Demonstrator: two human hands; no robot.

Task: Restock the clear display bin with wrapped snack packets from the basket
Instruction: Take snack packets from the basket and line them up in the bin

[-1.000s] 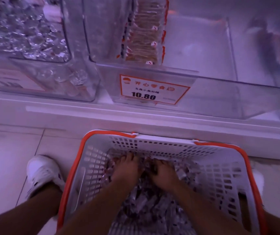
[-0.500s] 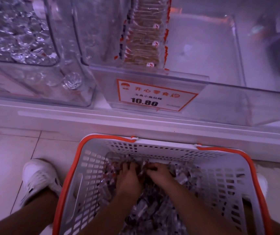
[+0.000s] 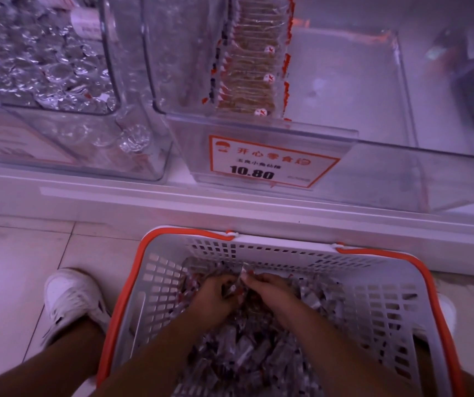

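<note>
A white slotted basket [image 3: 373,296] with an orange rim stands on the floor below the shelf, filled with several small wrapped snack packets [image 3: 247,351]. Both hands are down in the pile at the basket's far end. My left hand [image 3: 214,296] curls its fingers around a bunch of packets. My right hand [image 3: 270,290] curls around packets too, touching the left hand. Above, the clear display bin [image 3: 344,90] holds one upright row of packets [image 3: 247,61] along its left side; the rest of its floor is bare.
A price label reading 10.80 [image 3: 267,163] sits on the bin's front. To the left a second clear bin holds silver foil sweets [image 3: 46,61]. A white shelf ledge [image 3: 230,202] runs between bins and basket. My white shoe [image 3: 69,299] rests on the tiled floor.
Both hands went from lying flat on the pile to curling their fingers around packets and drawing together. The view has tilted down slightly.
</note>
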